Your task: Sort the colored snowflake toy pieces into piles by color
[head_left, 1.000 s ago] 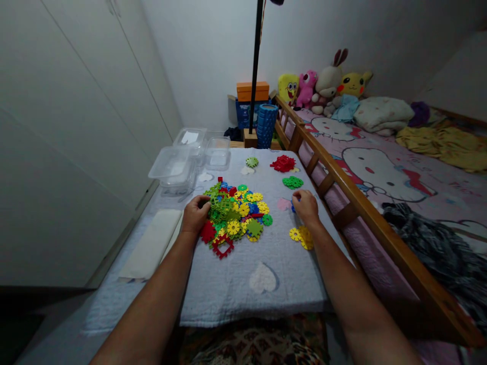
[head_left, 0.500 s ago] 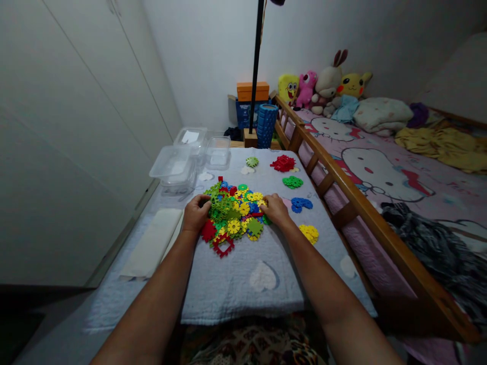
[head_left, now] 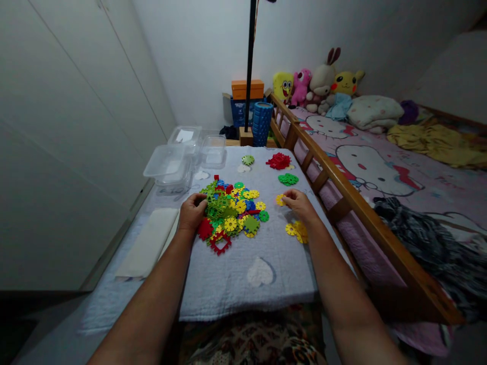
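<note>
A mixed heap of plastic building pieces lies on the cloth-covered table, with notched discs and squares in yellow, green, blue and red. My left hand is at the heap's left edge, its fingers curled against lime-green lattice squares; what they grip is hidden. My right hand pinches a yellow notched disc to the right of the heap, above the cloth. Partly behind my right wrist lies a group of yellow discs. The blue discs on that side are hidden by this hand.
Farther back lie red pieces, green discs and a lime-green piece. Clear plastic boxes stand at the back left, near a folded cream cloth. A wooden bed rail borders the table's right side.
My right hand has moved from the heap's right edge to the right, carrying a yellow disc. My left hand stays at the heap. The whole view has shifted slightly.
</note>
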